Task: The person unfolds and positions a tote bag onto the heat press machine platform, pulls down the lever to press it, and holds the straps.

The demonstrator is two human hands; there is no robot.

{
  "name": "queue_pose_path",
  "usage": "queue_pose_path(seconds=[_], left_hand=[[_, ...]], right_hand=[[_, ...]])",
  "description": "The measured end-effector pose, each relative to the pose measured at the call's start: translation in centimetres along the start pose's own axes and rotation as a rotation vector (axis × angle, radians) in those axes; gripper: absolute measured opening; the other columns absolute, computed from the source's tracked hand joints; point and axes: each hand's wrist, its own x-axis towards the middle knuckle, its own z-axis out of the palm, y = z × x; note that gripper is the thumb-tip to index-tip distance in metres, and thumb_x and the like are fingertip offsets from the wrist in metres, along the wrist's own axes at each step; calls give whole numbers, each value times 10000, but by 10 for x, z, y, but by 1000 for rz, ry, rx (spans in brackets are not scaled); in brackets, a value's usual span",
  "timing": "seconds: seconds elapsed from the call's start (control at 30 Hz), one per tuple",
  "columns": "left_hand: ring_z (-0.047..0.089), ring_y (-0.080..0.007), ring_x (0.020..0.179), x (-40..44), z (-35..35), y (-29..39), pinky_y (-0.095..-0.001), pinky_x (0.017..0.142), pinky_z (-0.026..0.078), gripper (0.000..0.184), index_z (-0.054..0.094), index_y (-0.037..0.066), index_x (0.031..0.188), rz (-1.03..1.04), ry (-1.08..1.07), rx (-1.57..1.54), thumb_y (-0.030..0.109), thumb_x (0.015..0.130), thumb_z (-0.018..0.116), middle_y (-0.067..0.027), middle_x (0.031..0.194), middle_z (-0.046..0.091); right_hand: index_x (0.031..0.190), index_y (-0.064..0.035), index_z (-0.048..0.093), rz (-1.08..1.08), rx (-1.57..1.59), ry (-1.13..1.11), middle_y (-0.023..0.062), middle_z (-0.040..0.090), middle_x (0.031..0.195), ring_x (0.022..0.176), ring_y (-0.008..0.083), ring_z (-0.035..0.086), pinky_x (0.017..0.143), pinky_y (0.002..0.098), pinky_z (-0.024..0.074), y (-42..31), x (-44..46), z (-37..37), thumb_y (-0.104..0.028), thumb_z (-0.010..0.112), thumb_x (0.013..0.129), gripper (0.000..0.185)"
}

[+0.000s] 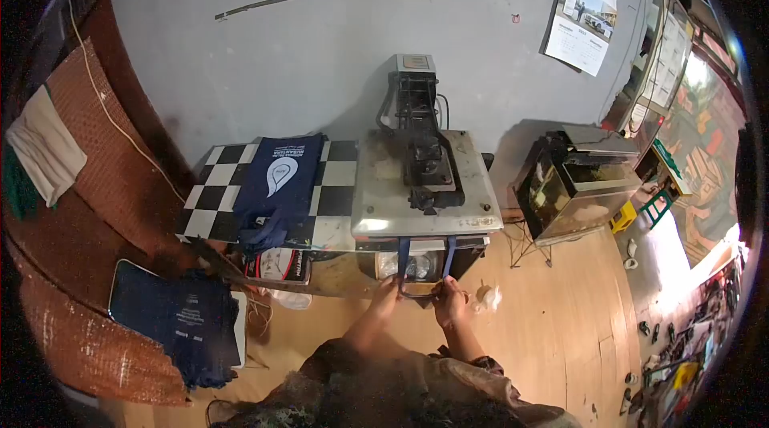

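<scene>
A dark blue bag handle [403, 258] hangs as a loop over the front edge of the heat press [424, 224]. My left hand [388, 293] has its fingers closed on the left side of the loop. On the other side, my right hand [451, 301] grips the right part near the bottom. Whatever the handle is joined to is hidden under the press's upper plate, which looks lowered. Left of the press, a navy tote bag [280, 172] with a white print lies flat on a black-and-white checked surface [336, 196], its handles bunched at the front edge.
More navy printed bags [188, 312] are stacked low at the left. A glass tank [569, 196] on a wire stand is to the right of the press. A crumpled white scrap [487, 297] lies on the wooden floor. A calendar [583, 21] hangs on the grey wall.
</scene>
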Motion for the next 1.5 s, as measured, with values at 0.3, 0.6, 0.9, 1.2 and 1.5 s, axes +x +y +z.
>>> queue_pose_path(seconds=[0.3,0.6,0.9,1.2,1.5], left_hand=[[580,-140,858,30,-20,-52,-268,741,484,204,547,62,1197,324,40,143,144,1010,531,-36,966,576],[542,-378,1091,-11,89,112,-462,976,421,262,609,68,1136,933,331,796,102,877,611,-163,1119,591],[340,-382,1374,-2,149,193,-548,1177,207,613,425,60,1423,992,225,1455,80,854,652,-154,1389,416],[477,-318,1277,39,156,199,-542,1181,211,521,516,16,1267,998,224,1675,83,775,671,-138,1249,545],[668,-341,888,80,154,221,-466,1116,332,138,699,27,827,863,64,1788,122,730,671,-176,905,689]], right_hand=[[1050,-102,621,-38,-188,46,13,639,907,845,167,606,782,332,485,-12,7,-30,-94,551,965,110],[1179,-3,561,-663,-910,-202,134,599,1110,1015,258,598,904,348,464,-70,38,-6,-8,598,924,258],[1342,-17,496,-1340,-1453,-347,204,494,1367,1305,405,440,1078,484,351,-152,10,115,34,619,758,598],[1259,-27,539,-1283,-1882,-315,156,592,1258,1312,340,466,1174,561,217,-162,44,151,-155,564,829,450],[954,-82,704,-1324,-2177,-336,120,689,911,1004,299,632,1201,570,127,-174,73,177,-231,552,828,247]])
